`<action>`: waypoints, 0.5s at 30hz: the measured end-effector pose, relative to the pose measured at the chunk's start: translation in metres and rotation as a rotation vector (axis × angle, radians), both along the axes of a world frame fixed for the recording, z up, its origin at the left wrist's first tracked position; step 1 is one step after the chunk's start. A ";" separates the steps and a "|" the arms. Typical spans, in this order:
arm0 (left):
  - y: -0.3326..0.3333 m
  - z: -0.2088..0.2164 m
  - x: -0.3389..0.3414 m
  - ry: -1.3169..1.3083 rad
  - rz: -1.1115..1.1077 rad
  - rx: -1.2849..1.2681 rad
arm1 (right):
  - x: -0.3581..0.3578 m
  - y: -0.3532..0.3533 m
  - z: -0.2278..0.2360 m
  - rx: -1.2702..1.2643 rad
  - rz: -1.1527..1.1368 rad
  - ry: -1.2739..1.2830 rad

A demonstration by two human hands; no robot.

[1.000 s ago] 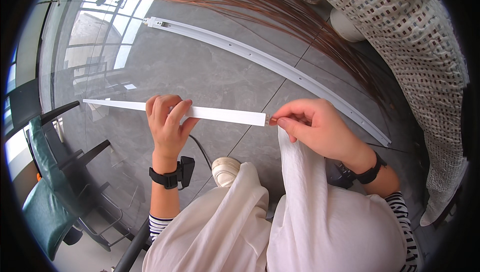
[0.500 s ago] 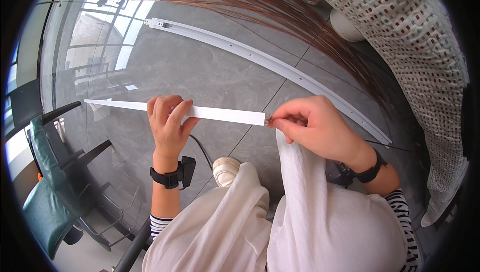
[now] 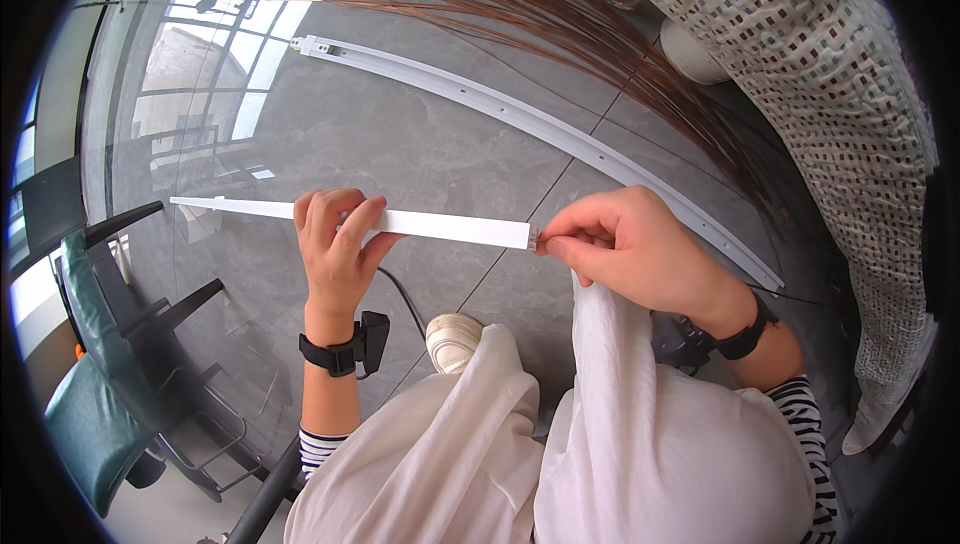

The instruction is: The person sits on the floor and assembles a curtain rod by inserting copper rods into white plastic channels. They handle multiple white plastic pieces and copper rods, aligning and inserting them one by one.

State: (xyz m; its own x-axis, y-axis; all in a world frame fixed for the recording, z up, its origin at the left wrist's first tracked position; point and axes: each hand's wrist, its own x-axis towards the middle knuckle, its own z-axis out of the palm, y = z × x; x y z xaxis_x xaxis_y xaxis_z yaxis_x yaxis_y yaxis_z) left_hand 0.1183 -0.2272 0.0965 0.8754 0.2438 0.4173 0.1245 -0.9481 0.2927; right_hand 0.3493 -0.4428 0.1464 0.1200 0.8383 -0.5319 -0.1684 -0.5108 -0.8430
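Observation:
My left hand (image 3: 335, 254) is closed around a long, narrow white bar (image 3: 455, 228), fingers over the top and thumb beneath. The bar lies nearly level across my view, its far end thinning toward the left. At its right end is a small fitting (image 3: 533, 237), partly clear. My right hand (image 3: 640, 254) pinches at this fitting, where a tiny copper-coloured piece shows at the fingertips; its full shape is hidden. Beyond both hands, a long white slotted channel (image 3: 520, 116) with small holes lies on the floor, with an end piece (image 3: 315, 45) at its left.
A bundle of thin copper-coloured rods (image 3: 520, 19) stretches over the grey tiled floor (image 3: 400, 134) at the back. Patterned woven cloth (image 3: 800, 74) hangs at the right. A teal-covered chair (image 3: 105, 404) stands at the left. Below are my shoe (image 3: 453, 342) and pale trousers (image 3: 420, 464).
The right trouser leg under my right hand has shifted slightly to the right. Both hands keep nearly the same place and grip on the bar.

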 end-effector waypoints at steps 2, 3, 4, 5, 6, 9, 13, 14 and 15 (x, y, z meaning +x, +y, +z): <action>0.000 0.000 0.000 0.001 0.001 -0.002 | 0.000 0.001 0.001 -0.010 -0.004 0.026; 0.001 0.000 0.000 -0.003 0.000 -0.002 | 0.000 0.001 0.001 -0.013 -0.011 0.046; 0.001 0.000 0.000 -0.006 0.000 -0.001 | 0.000 0.001 0.001 -0.016 -0.018 0.066; 0.001 0.000 0.000 -0.005 0.000 -0.003 | 0.000 0.001 0.001 -0.016 -0.013 0.067; 0.001 0.000 0.000 -0.004 0.001 -0.004 | 0.000 0.002 0.002 -0.017 -0.009 0.068; 0.002 -0.001 -0.001 -0.007 -0.004 -0.006 | 0.001 0.002 0.002 -0.020 0.011 0.063; 0.001 0.000 -0.002 -0.004 -0.004 0.002 | 0.001 0.002 0.001 -0.011 0.016 0.062; 0.001 0.000 -0.002 -0.007 -0.004 0.002 | 0.001 0.002 0.001 -0.013 0.016 0.064; 0.001 -0.001 -0.002 -0.009 -0.004 0.001 | 0.001 0.002 0.001 -0.015 0.016 0.066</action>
State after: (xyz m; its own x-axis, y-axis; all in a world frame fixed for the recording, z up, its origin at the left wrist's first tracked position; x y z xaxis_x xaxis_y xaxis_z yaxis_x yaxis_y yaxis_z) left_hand 0.1159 -0.2257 0.0956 0.8724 0.2400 0.4258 0.1181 -0.9489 0.2927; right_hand 0.3502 -0.4408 0.1474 0.0704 0.8317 -0.5507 -0.2151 -0.5264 -0.8225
